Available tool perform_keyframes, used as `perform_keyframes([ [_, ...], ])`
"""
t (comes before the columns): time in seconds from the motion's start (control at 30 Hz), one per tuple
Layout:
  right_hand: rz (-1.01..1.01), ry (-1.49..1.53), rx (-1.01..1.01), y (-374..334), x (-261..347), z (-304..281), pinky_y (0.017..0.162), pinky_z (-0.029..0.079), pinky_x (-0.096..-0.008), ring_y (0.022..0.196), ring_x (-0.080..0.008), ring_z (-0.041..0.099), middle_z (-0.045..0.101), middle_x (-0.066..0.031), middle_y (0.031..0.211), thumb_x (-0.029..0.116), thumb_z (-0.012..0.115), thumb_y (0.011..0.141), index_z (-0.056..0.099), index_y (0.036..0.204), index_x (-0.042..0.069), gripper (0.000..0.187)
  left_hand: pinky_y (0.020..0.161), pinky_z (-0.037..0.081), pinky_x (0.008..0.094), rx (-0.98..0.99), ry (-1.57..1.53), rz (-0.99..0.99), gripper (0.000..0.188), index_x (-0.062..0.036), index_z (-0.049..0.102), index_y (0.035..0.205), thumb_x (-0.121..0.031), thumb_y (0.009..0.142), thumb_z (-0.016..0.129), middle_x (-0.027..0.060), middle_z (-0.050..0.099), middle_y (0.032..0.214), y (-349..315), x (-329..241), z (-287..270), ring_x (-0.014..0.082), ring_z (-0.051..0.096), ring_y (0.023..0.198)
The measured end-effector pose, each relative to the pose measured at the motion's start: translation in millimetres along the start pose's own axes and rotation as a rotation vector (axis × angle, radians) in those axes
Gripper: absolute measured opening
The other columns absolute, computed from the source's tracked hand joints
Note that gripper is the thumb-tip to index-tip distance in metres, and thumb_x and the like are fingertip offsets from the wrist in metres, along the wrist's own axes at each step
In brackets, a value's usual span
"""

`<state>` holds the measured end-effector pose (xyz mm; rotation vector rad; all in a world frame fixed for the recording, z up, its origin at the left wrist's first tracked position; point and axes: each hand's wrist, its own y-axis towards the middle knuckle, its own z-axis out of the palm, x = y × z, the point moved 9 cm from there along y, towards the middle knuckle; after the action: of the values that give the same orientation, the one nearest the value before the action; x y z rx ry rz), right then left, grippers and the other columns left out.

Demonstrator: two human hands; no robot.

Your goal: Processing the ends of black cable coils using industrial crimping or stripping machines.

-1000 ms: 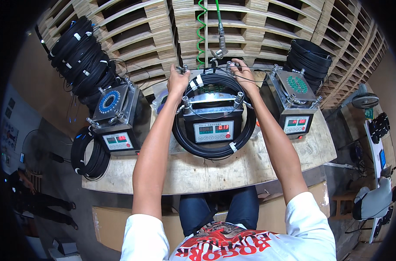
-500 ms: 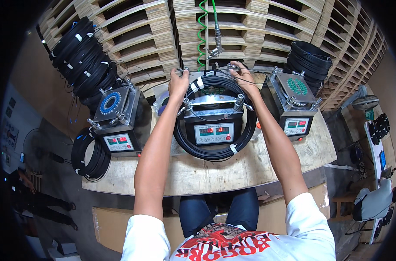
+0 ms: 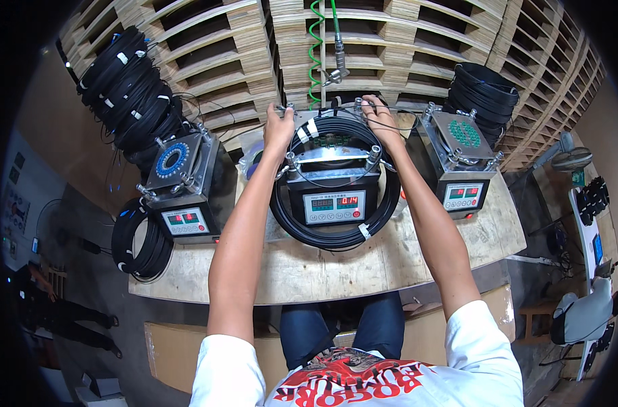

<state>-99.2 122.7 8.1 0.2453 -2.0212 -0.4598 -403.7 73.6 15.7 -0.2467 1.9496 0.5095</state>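
A coil of black cable (image 3: 280, 217) with white ties rests upright around the middle tabletop machine (image 3: 296, 198), which has a metal top, corner posts and a lit red display. My left hand (image 3: 279, 133) is closed at the far left corner knob (image 3: 290, 106), fingertips and thumb around it. Beside the far right corner knob (image 3: 358, 103), my right hand (image 3: 383, 127) has its fingers curved and apart from the thumb. Thin black cable ends (image 3: 405, 129) run by the right hand. The undersides of both hands are hidden.
Similar machines stand at left (image 3: 180, 183) and right (image 3: 461, 159) on the wooden table (image 3: 309, 278). Stacks of cable coils (image 3: 122, 95) rise behind the left one, with more coils (image 3: 483, 91) behind the right. A green air hose with a nozzle (image 3: 338, 64) hangs before wooden pallets (image 3: 417, 41).
My right hand has shifted slightly right, off the far right knob. The left hand stays in place. The numbers on the machines' displays have changed.
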Motion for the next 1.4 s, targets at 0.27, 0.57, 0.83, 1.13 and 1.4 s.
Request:
perform_keyframes([
  [0.27, -0.014, 0.19, 0.09, -2, 3, 7, 0.078, 0.049, -0.0278, 0.089, -0.0136, 0.061, 0.067, -0.0056, 0.101, 0.021, 0.055, 0.102, 0.058, 0.134, 0.014, 0.033, 0.107, 0.041, 0.045, -0.013, 0.138, -0.039, 0.07, -0.0016, 0.041, 0.146, -0.045, 0.094, 0.059, 0.0295, 0.06, 0.13, -9, -9, -8, 0.0429, 0.055, 0.126],
  [0.57, 0.019, 0.109, 0.004, 3, -3, 1, 0.079, 0.049, -0.0275, 0.089, -0.0144, 0.06, 0.066, -0.0067, 0.099, 0.023, 0.057, 0.101, 0.059, 0.133, 0.012, 0.034, 0.107, 0.041, 0.0445, -0.023, 0.067, 0.0, 0.069, 0.0004, 0.042, 0.146, -0.042, 0.094, 0.059, 0.0311, 0.06, 0.13, -1, -4, -4, 0.0439, 0.055, 0.126],
  [0.83, -0.091, -0.044, 0.013, -5, 15, -4, 0.091, 0.048, -0.0292, 0.099, -0.0181, 0.063, 0.065, -0.0122, 0.112, 0.028, 0.055, 0.102, 0.059, 0.133, 0.011, 0.036, 0.108, 0.041, 0.0442, 0.026, 0.04, -0.052, 0.072, -0.0004, 0.046, 0.143, -0.05, 0.093, 0.06, 0.0303, 0.059, 0.131, 0, 2, 0, 0.0427, 0.054, 0.128],
  [1.13, -0.036, 0.261, 0.076, -2, 6, -1, 0.086, 0.048, -0.0288, 0.096, -0.0147, 0.06, 0.066, -0.0079, 0.104, 0.022, 0.054, 0.103, 0.056, 0.136, 0.012, 0.035, 0.11, 0.039, 0.0447, 0.0, 0.125, -0.044, 0.08, -0.0012, 0.039, 0.148, -0.053, 0.092, 0.06, 0.0301, 0.057, 0.135, -9, -14, -6, 0.0431, 0.052, 0.13],
  [1.4, 0.083, 0.115, -0.028, -6, 9, -5, 0.099, 0.046, -0.041, 0.118, -0.0383, 0.061, 0.065, -0.0228, 0.124, 0.05, 0.045, 0.103, 0.056, 0.136, 0.012, 0.051, 0.113, 0.035, 0.044, 0.103, -0.072, -0.085, 0.082, -0.0006, 0.034, 0.151, -0.059, 0.097, 0.049, 0.0317, 0.047, 0.145, 3, 4, 4, 0.0422, 0.044, 0.138],
])
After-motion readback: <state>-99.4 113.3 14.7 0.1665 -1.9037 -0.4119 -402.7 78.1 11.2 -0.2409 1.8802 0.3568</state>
